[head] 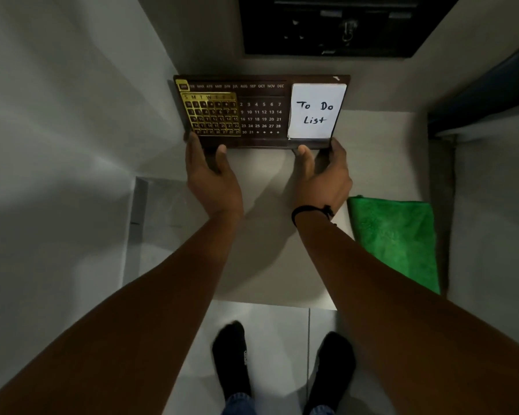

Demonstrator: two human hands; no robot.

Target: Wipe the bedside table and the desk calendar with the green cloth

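Both arms reach straight forward. The left hand point(213, 172) grips the lower left corner of the desk calendar point(261, 112), thumb on the front edge and fingers wrapped round the side. The right hand point(322, 172) grips the lower right corner the same way, a dark band point(310, 209) round its wrist. The calendar stands near the back of the pale worktop point(267, 235), with a white "To Do List" note point(315, 112) on its right part. The green cloth point(399, 238) lies flat by the worktop's right edge, just beside the right forearm.
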